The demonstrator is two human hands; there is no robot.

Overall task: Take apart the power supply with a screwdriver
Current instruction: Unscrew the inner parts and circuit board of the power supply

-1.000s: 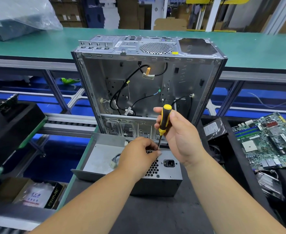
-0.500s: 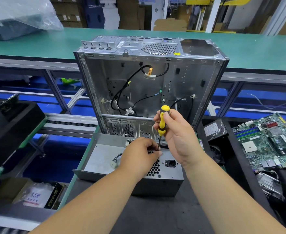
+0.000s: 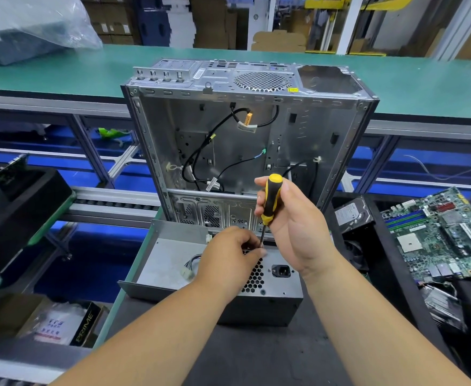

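Screwdriver (image 3: 269, 200) barely shifts over the last second: the right hand (image 3: 292, 227) grips it upright, tip at the power supply's (image 3: 273, 277) top edge, left hand (image 3: 230, 257) fingers pinched at the tip. The supply sits on the surface before the case (image 3: 245, 140); the screw seems still in work.

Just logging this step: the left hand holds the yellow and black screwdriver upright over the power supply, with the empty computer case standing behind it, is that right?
Not quite. The head view shows the right hand holding the screwdriver; the left hand steadies its tip. It is upright over the power supply, with the computer case behind.
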